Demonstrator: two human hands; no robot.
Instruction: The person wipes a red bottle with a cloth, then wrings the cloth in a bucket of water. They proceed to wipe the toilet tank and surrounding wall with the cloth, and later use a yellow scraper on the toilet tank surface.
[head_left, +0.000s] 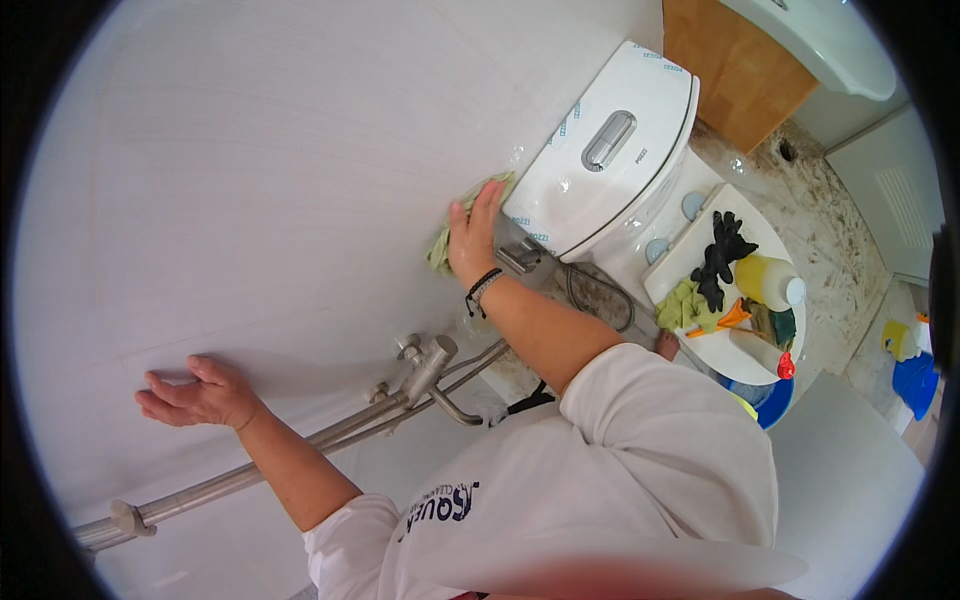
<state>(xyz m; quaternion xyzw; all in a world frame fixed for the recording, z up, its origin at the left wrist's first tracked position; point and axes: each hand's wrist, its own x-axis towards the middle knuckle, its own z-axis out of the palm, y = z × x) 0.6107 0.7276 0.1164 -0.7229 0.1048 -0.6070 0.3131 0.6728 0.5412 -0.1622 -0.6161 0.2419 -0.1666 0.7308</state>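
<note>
My right hand (471, 244) presses a light green cloth (439, 253) against the pale wall (262, 187), close by the corner of the white toilet cistern (566, 187). Part of the cloth is hidden under the palm. Further left, my left hand (199, 395) is at the same wall with bent, spread fingers and holds nothing; whether it touches the wall, I cannot tell. Between my forearms a metal shower mixer (427, 375) sticks out from the wall. Its metal riser pipe (202, 486) passes beneath my left forearm.
On the toilet lid (664, 277) lie black gloves (721, 259), a bottle of yellow liquid (761, 279), another green cloth (684, 307), an orange tool (721, 321) and a red-tipped white bottle (757, 352). A blue bucket (778, 405) stands below. The floor (817, 210) is dirt-streaked.
</note>
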